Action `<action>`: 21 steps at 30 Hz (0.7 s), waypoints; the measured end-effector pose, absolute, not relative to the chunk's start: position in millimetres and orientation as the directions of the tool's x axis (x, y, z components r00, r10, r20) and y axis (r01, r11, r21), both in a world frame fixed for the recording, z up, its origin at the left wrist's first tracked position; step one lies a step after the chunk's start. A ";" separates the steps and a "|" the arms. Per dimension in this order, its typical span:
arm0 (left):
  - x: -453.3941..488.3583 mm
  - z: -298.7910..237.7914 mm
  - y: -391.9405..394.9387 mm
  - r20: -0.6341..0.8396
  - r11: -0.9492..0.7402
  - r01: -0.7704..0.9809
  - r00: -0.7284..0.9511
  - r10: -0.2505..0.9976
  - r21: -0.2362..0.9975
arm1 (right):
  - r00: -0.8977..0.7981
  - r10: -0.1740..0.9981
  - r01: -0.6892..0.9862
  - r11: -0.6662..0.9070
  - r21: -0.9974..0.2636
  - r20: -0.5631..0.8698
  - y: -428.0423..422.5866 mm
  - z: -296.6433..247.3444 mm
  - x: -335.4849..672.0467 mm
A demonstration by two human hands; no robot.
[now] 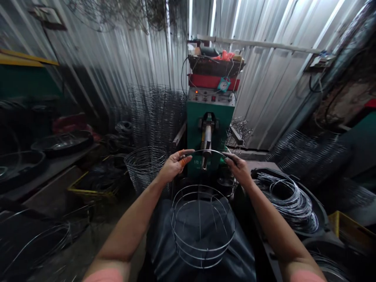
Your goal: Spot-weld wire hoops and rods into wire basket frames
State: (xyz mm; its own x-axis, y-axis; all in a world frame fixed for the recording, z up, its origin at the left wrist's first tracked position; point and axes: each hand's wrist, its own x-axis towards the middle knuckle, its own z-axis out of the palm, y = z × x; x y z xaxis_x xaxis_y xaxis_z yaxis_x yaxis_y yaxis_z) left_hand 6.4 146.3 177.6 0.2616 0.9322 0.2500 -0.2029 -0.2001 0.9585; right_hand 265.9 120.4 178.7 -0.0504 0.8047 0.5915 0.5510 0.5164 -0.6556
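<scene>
My left hand [175,163] and my right hand [238,166] each pinch one end of a thin curved wire piece [205,151], held level against the metal arm [206,143] of a green machine [209,129]. Both hands are closed on the wire. Below them, on my lap, rests a round wire basket frame [202,225] made of rings and upright rods, lying over a dark apron.
A tub holding several coiled wire rings [289,199] sits at my right. Another wire basket [145,164] stands left of the machine, with stacks of wire frames [155,113] behind it. Dark pans [63,143] lie on a bench at left. A corrugated metal wall runs behind.
</scene>
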 end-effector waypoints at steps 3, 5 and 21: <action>12.5 154.7 165.8 0.052 0.015 -0.196 0.333 0.942 0.981 | 0.021 0.865 0.498 0.427 -0.755 0.502 138.8 148.2 265.4; 15.8 130.9 173.1 -0.074 0.135 -0.154 0.350 0.934 0.979 | 0.030 0.914 0.481 0.341 -0.807 0.404 148.7 122.7 264.3; 16.5 53.4 196.5 0.065 -0.250 0.420 0.406 0.911 0.872 | -0.138 0.965 0.863 0.228 -0.451 0.223 155.8 57.3 254.6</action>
State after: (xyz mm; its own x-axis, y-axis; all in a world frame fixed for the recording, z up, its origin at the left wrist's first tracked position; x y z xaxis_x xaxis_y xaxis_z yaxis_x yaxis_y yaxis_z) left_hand 16.5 196.5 53.4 0.4061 0.9115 0.0651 0.4205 -0.2497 0.8723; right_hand 254.6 155.8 57.3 -0.1381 0.9650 0.2230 0.8631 0.2277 -0.4508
